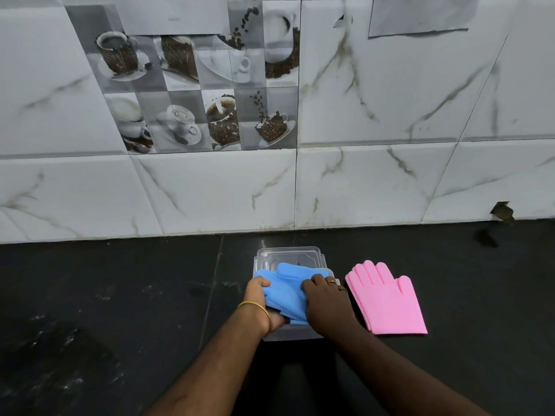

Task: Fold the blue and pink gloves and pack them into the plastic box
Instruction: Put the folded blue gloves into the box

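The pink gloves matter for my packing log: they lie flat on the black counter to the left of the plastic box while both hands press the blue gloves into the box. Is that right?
Not quite. In the head view the pink gloves lie flat on the black counter to the right of the plastic box, not the left. The rest holds: the left hand and right hand both press the blue gloves into the box.

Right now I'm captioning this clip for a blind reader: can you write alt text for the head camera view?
Both hands, left hand and right hand, press blue gloves into a clear plastic box on a dark countertop. Pink gloves lie flat, stacked, to the box's right, untouched. A marbled tile wall with coffee-cup pictures rises behind.
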